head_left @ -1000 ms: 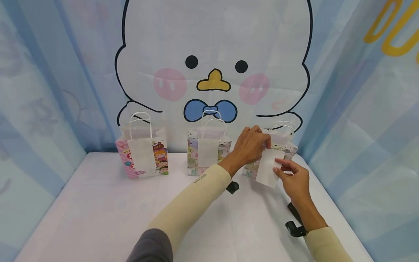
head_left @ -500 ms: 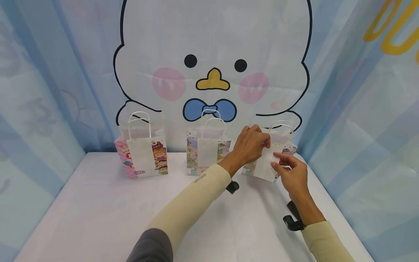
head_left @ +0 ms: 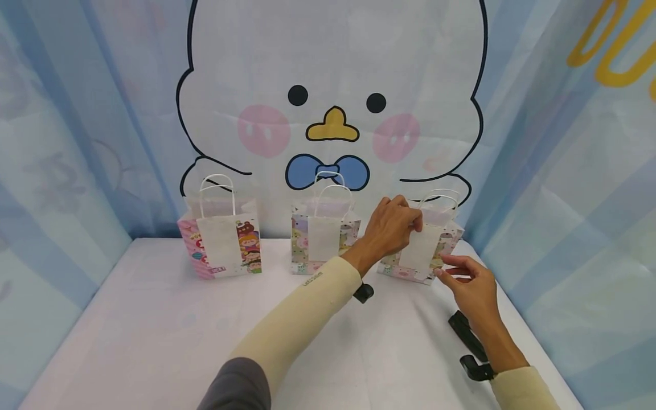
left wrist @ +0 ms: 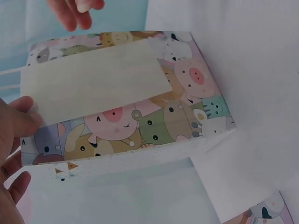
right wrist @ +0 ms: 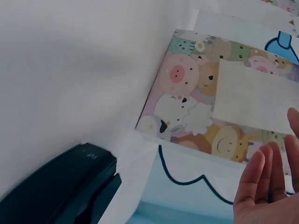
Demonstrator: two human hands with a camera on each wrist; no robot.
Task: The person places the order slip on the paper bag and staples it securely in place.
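My left hand (head_left: 393, 225) pinches the top edge of the right-hand paper gift bag (head_left: 448, 239), with its thumb on a blank white paper slip (left wrist: 98, 81). The slip lies flat against the bag's animal-print front, slightly askew in the left wrist view. My right hand (head_left: 470, 287) is just right of the bag, with its fingers loosely bent and nothing between them. A gap shows between those fingers and the slip in the left wrist view. The bag stands upright, its white handles (head_left: 442, 196) raised.
A middle gift bag (head_left: 324, 242) and a pink left gift bag (head_left: 225, 245) stand along the back, each with a white panel on its front. A black stapler-like object (right wrist: 65, 184) lies on the white table (head_left: 154, 341) near my right wrist. A printed curtain (head_left: 333, 57) hangs behind.
The slip has swung in against the bag's front and now lies flat on it. My right hand has let go of the slip and moved right and down. My left hand stays put.
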